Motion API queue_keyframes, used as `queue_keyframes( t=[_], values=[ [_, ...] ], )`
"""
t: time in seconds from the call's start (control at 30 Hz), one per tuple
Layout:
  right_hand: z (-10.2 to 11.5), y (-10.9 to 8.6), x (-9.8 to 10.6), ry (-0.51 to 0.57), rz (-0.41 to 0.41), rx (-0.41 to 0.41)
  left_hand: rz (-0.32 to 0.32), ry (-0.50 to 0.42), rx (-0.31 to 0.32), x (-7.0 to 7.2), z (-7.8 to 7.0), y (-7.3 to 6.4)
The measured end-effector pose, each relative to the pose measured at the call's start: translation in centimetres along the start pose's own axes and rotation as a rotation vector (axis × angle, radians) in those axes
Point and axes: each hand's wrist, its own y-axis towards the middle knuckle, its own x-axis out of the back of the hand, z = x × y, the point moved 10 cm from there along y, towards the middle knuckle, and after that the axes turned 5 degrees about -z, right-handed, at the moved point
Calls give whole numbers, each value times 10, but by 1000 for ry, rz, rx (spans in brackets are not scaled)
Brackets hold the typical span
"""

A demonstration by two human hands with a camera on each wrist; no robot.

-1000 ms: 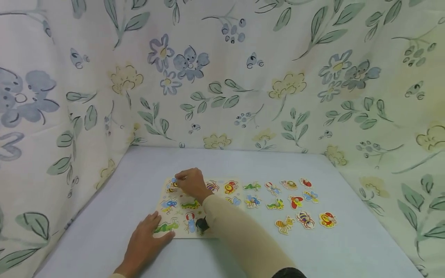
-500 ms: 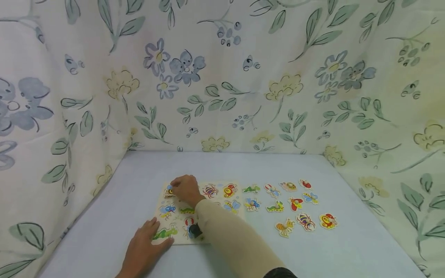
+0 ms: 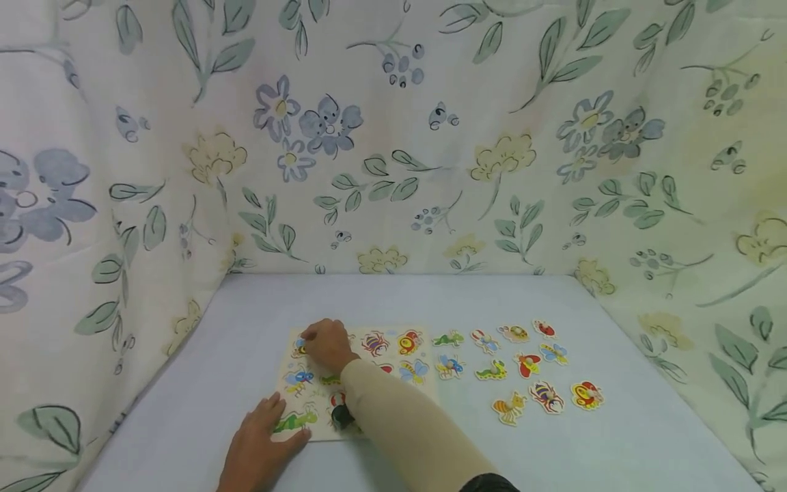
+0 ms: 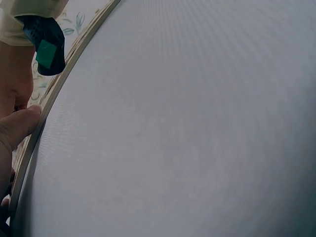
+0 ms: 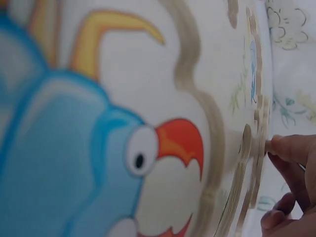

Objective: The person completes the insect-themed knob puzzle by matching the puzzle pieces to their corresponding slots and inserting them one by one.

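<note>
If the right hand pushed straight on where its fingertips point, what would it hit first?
Beyond the small knob that the right hand pinches, most likely the puzzle board, which its fingertips point towards. How much gap lies between is hard to judge.

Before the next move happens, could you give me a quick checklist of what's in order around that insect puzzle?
1. Board steadied: ok. The left hand touches the near-left corner of the flat pale wooden board.
2. Grip: ok. Thumb and finger of the right hand pinch a small pale knob.
3. Flush fit beneath the knob: cannot tell; that hand blocks the head view.
4. All pieces in place: not ok. Several, including the yellow-and-brown striped bee piece, lie on the smooth white tabletop.
5. Clear view of the board: not ok. The long cream sleeve hides part of it.
</note>
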Motion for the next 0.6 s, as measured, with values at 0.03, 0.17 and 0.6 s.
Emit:
queue_keyframes(
  t=[0.03,0.17,0.6],
  values=[
    [-1,0,0,7,-4,-4,-1,-1,3,-1,0,0],
    [-2,1,-1,22,-8,4,-13,3,0,-2,0,0],
    [-4,2,-7,6,19,1,-13,39,17,-3,0,0]
  ],
)
